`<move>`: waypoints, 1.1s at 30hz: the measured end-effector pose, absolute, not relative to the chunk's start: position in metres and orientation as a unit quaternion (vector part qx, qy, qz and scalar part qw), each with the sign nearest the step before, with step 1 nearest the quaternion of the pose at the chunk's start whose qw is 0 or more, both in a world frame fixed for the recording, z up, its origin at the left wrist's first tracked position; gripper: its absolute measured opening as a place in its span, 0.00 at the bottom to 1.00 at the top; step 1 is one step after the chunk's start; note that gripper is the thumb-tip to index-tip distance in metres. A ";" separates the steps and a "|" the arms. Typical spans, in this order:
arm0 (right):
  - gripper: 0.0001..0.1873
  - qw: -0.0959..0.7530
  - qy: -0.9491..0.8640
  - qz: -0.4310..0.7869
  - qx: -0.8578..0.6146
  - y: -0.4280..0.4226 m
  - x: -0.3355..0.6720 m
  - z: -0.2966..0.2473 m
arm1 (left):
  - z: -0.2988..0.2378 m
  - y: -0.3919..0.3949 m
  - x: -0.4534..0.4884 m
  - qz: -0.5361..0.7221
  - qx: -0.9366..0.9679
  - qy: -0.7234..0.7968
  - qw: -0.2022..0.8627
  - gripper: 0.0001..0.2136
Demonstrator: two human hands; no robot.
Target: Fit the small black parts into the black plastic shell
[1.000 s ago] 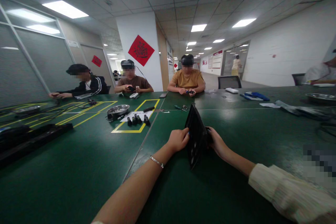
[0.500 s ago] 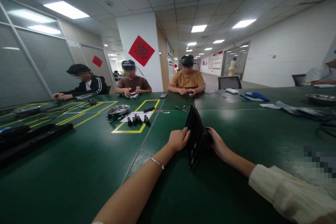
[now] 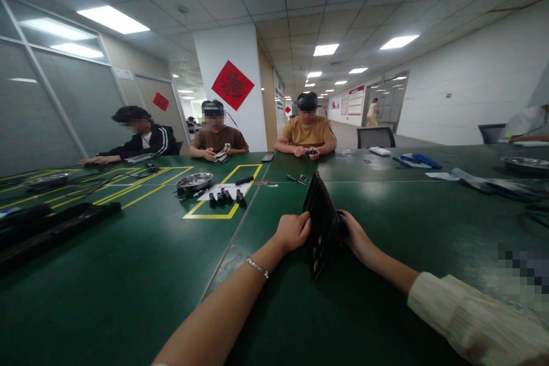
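A black, flat, panel-like thing (image 3: 321, 229) stands tilted on edge over the green table (image 3: 171, 297), its broad face turned partly to the left. Its exact kind does not show. My left hand (image 3: 294, 231) is closed at its left side, thumb pressed against that face. On the other side my right hand (image 3: 352, 234) grips a dark part that juts out behind the panel. Some of the right fingers are hidden behind it. A silver bracelet (image 3: 257, 267) circles my left wrist.
Ahead lie pliers (image 3: 295, 178). To the left are a metal bowl (image 3: 195, 182), several black cylinders (image 3: 227, 198) on white paper, and a long black tray (image 3: 60, 234). Blue cloth (image 3: 416, 160) and a plastic bag (image 3: 484, 183) lie right. Three people sit across the table.
My hands and the black panel stay nearly in place. The view has shifted slightly. At the far left, a co-worker's hand has reached farther along the table.
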State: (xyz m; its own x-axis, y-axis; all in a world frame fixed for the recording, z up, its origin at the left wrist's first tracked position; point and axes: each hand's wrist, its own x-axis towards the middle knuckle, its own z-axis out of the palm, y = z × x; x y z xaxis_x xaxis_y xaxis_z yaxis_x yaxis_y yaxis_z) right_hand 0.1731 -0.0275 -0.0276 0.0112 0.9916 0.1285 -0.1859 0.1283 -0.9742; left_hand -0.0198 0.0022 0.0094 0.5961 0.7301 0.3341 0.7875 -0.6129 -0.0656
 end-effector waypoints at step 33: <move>0.20 0.578 -0.473 0.520 -0.415 -0.031 0.170 -0.022 | 0.013 0.000 -0.019 -0.150 -0.878 -0.449 0.065 0.20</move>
State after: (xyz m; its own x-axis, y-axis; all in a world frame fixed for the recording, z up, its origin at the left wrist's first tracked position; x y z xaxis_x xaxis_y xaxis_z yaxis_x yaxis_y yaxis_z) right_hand 0.1703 -0.0310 -0.0219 0.0125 0.9933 0.1147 -0.2086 0.1148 -0.9712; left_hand -0.0190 0.0002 0.0135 0.5510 0.7697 0.3224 0.8086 -0.5879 0.0218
